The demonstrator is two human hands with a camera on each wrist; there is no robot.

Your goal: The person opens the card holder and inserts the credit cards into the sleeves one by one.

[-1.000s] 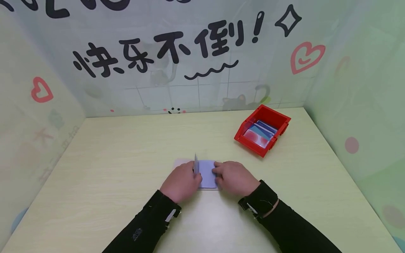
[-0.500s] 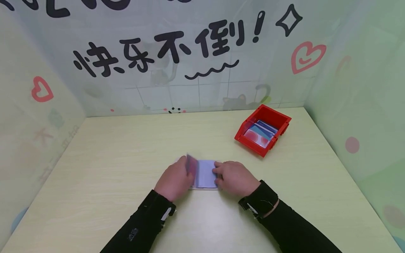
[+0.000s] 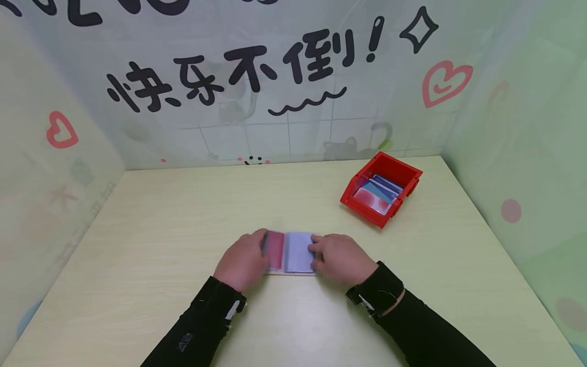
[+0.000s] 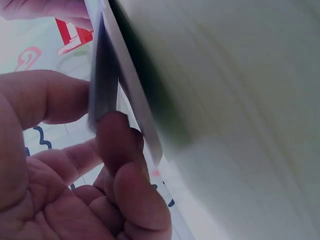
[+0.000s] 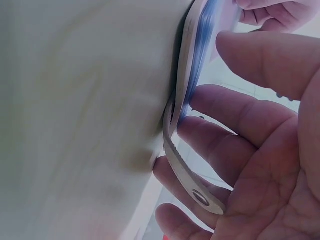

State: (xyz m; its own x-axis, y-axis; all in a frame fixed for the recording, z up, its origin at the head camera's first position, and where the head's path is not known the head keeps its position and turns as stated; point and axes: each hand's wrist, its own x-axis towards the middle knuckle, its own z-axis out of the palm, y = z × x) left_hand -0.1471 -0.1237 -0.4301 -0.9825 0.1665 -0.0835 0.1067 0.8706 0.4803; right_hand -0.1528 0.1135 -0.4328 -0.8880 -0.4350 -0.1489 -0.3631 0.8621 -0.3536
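Observation:
A small card holder (image 3: 299, 253) with clear sleeves lies spread on the table, a pink-red card (image 3: 275, 251) on its left side and a pale lilac page on its right. At its left edge my left hand (image 3: 243, 261) pinches a bundle of sleeves (image 4: 104, 75) between thumb and fingers, just above the cover. My right hand (image 3: 345, 260) keeps its fingertips against the right edge, with the thumb held apart from them. From that edge a pale strap (image 5: 187, 180) with a metal snap hangs loose under the fingers in the right wrist view.
Toward the back right of the wooden table (image 3: 183, 214) sits a red bin (image 3: 398, 169) with several blue, white and pink cards (image 3: 377, 194) in it. Printed fabric walls (image 3: 284, 137) enclose the table at the back and both sides.
My left hand has moved left, turning the sleeves from upright over to the left and down; the pink-red card now shows. The right hand has stayed in place.

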